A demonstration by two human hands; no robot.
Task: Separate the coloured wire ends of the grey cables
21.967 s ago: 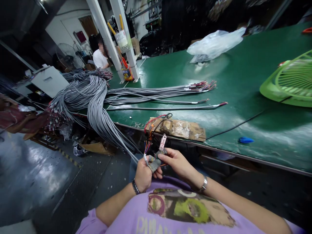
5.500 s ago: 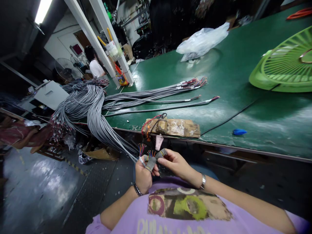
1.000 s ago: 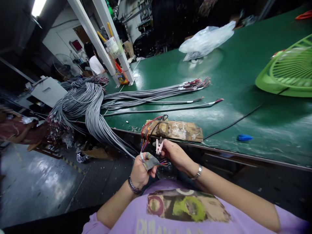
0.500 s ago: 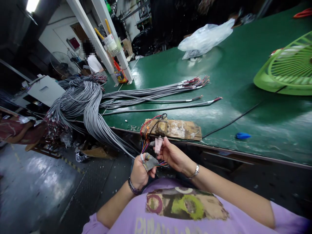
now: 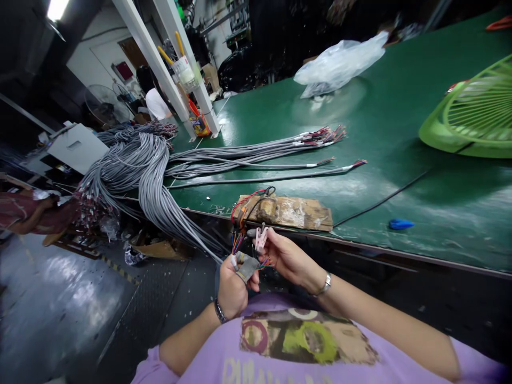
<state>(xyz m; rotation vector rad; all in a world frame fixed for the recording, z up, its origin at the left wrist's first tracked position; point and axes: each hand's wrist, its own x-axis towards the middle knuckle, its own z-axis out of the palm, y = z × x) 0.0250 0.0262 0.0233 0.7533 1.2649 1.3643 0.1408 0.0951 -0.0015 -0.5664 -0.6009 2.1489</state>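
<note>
Wires Exposed, Sorting Apparently Unfinished

The left hand (image 5: 232,292) has fingers closed on a cable end (image 5: 234,260), before the desk's (image 5: 400,112) near edge; exposed coloured wires (image 5: 238,242) show in two groups. The right hand's (image 5: 294,262) fingers pinch a pink clip (image 5: 261,240). Grey cables (image 5: 154,184) drape over that edge.

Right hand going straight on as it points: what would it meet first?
Past the pink clip at its fingers, probably the coloured wires standing above the left hand; depth is unclear.
</note>
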